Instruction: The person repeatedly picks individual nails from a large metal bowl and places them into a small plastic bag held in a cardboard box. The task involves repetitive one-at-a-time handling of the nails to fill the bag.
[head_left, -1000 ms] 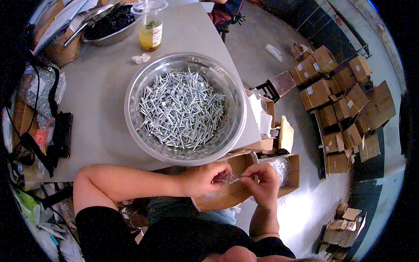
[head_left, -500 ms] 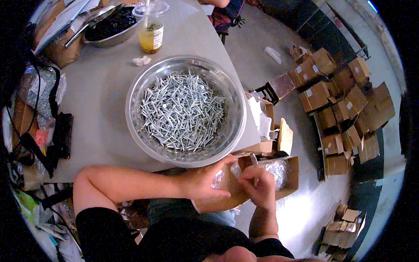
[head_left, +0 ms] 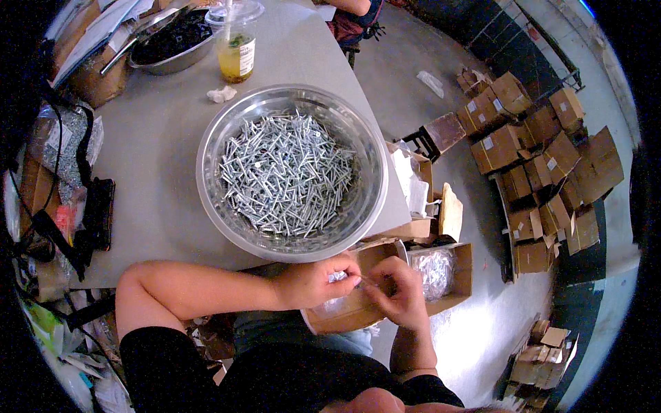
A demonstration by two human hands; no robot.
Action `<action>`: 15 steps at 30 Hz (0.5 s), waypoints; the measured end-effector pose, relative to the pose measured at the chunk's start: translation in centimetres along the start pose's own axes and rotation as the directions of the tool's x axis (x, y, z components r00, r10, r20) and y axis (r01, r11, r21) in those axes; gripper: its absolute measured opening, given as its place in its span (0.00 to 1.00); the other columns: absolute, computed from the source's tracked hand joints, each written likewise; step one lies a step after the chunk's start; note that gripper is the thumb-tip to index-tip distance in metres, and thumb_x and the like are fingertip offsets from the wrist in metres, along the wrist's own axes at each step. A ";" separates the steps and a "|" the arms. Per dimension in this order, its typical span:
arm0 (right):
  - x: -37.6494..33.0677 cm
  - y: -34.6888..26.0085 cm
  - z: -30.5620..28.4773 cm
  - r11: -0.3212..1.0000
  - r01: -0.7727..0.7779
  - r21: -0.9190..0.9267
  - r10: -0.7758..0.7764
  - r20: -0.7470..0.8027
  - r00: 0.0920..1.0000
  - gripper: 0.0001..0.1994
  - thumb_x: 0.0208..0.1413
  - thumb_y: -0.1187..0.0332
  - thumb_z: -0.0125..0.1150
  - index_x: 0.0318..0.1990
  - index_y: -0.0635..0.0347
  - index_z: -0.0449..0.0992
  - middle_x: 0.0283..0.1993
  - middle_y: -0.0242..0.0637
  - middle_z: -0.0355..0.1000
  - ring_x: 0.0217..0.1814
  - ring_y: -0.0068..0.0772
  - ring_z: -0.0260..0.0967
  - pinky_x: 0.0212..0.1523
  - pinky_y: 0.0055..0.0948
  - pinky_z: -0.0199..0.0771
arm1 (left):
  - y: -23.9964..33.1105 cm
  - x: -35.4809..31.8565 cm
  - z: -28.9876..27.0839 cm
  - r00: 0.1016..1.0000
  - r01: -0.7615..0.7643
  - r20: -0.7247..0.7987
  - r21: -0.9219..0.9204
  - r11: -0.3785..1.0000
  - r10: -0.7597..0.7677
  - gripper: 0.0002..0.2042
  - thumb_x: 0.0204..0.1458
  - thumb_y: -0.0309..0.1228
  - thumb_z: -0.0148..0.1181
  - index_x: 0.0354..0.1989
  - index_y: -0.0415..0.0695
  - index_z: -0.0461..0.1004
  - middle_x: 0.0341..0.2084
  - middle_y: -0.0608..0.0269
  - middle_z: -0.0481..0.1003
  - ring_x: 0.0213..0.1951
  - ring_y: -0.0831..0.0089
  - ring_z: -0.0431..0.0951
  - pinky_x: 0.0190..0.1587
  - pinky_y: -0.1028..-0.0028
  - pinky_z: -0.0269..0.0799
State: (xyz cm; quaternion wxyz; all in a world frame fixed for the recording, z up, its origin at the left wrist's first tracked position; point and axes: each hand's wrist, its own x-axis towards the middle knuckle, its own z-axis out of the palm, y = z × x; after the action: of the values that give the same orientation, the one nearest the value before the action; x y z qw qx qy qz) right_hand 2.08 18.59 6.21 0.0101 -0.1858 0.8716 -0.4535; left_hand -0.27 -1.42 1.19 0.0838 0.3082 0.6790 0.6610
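A steel bowl (head_left: 210,217) full of silver screws (head_left: 286,175) stands at the table's right front corner. Just below its near rim, my left hand (head_left: 310,282) is closed around something small, pale and shiny, too little of it showing to name. My right hand (head_left: 403,292) faces it, thumb and fingers drawn together near the left fingertips. Whatever thin thing lies between them is unclear. Both hands are above an open cardboard box (head_left: 368,313) holding clear plastic. To its right, another compartment contains a crumpled clear plastic bag (head_left: 435,272).
On the grey table (head_left: 151,158) are a lidded drink cup (head_left: 235,58), crumpled tissue (head_left: 221,94) and a bowl of dark pieces (head_left: 175,45). A black case (head_left: 103,213) and bagged hardware lie left. Stacked cartons (head_left: 530,172) and a stool (head_left: 441,134) stand right. Another person's arm (head_left: 352,5) shows at top.
My left hand has gone from spread thumb and fingers to closed fingers. My right hand has shifted slightly left and down, and the two hands' fingertips now nearly meet.
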 end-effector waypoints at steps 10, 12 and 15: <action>-1.6 1.5 -0.7 0.992 -0.072 -0.106 0.073 0.005 0.997 0.06 0.39 0.80 0.66 0.26 0.62 0.76 0.25 0.38 0.68 0.28 0.36 0.69 0.28 0.29 0.67 | 0.1 -0.1 0.1 0.994 0.082 0.062 0.049 0.995 -0.085 0.05 0.51 0.29 0.58 0.31 0.39 0.75 0.29 0.58 0.74 0.36 0.64 0.75 0.43 0.67 0.69; -2.7 2.2 -3.3 0.903 -0.369 -0.221 0.333 -0.185 0.925 0.03 0.42 0.74 0.67 0.27 0.59 0.80 0.27 0.40 0.74 0.30 0.39 0.72 0.33 0.32 0.72 | -0.1 0.0 0.1 0.989 0.131 0.061 0.040 0.991 -0.134 0.06 0.52 0.28 0.58 0.33 0.39 0.74 0.30 0.58 0.74 0.37 0.64 0.75 0.43 0.67 0.70; -4.1 4.3 -5.3 0.755 -0.521 -0.398 0.363 -0.408 0.838 0.07 0.41 0.74 0.68 0.31 0.60 0.80 0.31 0.41 0.75 0.31 0.37 0.73 0.34 0.33 0.73 | -0.4 0.2 0.3 0.992 0.109 0.058 0.035 0.993 -0.111 0.08 0.53 0.27 0.55 0.39 0.38 0.71 0.31 0.58 0.73 0.36 0.67 0.75 0.41 0.69 0.70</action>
State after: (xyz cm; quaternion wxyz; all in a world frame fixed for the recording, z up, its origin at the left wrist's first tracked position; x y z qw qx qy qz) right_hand 3.61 26.36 5.31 -0.0646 0.1043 0.9671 -0.2227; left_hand -0.37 -1.04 0.81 0.1354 0.2911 0.7025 0.6351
